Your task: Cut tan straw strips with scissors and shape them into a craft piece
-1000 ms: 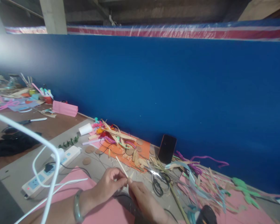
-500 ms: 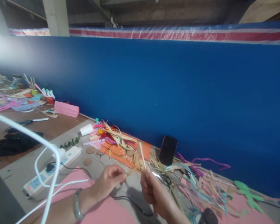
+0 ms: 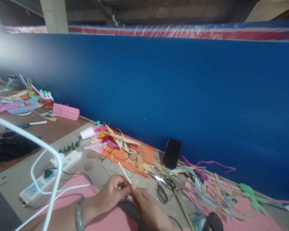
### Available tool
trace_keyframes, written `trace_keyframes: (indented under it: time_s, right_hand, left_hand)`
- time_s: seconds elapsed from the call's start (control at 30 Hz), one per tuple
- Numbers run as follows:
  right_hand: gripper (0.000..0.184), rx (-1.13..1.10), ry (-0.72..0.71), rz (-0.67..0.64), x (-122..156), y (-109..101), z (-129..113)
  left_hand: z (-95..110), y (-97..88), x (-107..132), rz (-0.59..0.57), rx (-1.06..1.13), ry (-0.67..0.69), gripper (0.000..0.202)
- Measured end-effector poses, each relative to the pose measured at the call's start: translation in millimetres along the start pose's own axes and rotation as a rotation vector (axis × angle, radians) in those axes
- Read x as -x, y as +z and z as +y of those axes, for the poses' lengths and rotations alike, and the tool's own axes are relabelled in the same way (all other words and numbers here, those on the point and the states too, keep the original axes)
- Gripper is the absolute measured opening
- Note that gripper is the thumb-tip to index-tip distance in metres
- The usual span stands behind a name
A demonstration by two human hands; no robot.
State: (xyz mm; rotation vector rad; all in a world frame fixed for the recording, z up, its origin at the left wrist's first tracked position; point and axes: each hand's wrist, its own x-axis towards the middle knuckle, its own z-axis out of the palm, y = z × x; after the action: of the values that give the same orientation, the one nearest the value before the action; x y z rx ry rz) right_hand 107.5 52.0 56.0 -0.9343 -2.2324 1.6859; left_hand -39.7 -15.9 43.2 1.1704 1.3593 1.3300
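My right hand (image 3: pixel 148 205) is closed around the lower end of a thin pale stick (image 3: pixel 124 172), which slants up and to the left. Pressed against it, my left hand (image 3: pixel 114 192) has its thumb and fingers pinched together at the base of the stick. What the left fingertips hold is hidden between the two hands. A greenish bangle (image 3: pixel 79 214) circles the left wrist. Pink paper (image 3: pixel 110 218) lies beneath the hands. Just right of the right hand, black-handled scissors (image 3: pixel 162 194) rest on the table among scraps.
A white power strip (image 3: pixel 50 178) and a white curved tube (image 3: pixel 59 160) are at left. Behind the hands lies orange paper (image 3: pixel 149 152) with husk strips and wooden discs. A phone (image 3: pixel 172 153) leans on the blue wall (image 3: pixel 146 80). Pipe cleaners and a green figure (image 3: pixel 251 194) are at right.
My right hand has moved left and down, bringing the stick against the left hand. A tan strip seen between the hands is now hidden. The scissors have come into fuller view.
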Motion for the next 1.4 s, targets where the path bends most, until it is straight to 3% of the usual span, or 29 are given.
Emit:
trace_keyframes:
  time_s: [0.2, 0.37, 0.47, 0.6, 0.77, 0.9, 1.07, 1.2, 1.4]
  right_hand:
    - [0.063, -0.27, 0.11, -0.019, 7.8, -14.5, -10.7]
    - [0.058, -0.52, 0.148, 0.116, 7.0, -32.5, -13.9]
    - [0.057, -0.342, 0.091, 0.148, 2.6, -27.5, -6.5]
    - [0.053, -0.001, -0.058, 0.063, 0.9, -10.5, -3.8]
    - [0.06, 0.036, -0.009, 0.035, 0.8, 0.1, 0.2]
    - [0.063, -0.085, 0.054, -0.033, 0.8, -2.1, 5.3]
    - [0.058, -0.488, 0.098, -0.049, 7.3, -22.1, -2.4]
    - [0.052, -0.715, 0.0, 0.041, 11.6, -44.6, -7.1]
    - [0.047, -0.532, -0.064, 0.266, 7.3, -52.2, -13.6]
  left_hand:
    - [1.9, -6.7, -1.7, 0.021, -0.043, 0.044, 0.031]
    - [3.4, -11.8, -4.3, 0.079, 0.04, 0.028, 0.032]
    - [3.7, -9.9, -4.4, 0.064, 0.08, 0.031, 0.033]
    - [2.3, -5.1, -2.5, 0.04, 0.054, 0.005, 0.033]
    - [1.1, -1.0, -0.2, -0.001, 0.039, -0.058, 0.037]
    - [-1.2, -3.3, -0.9, 0.001, 0.011, -0.003, 0.035]
    - [-3.1, -10.9, -4.9, 0.034, -0.05, 0.028, 0.029]
    - [-11.6, -10.6, -7.8, 0.043, -0.103, 0.007, 0.023]
    - [-22.0, -6.0, -10.0, 0.023, -0.091, 0.053, 0.02]
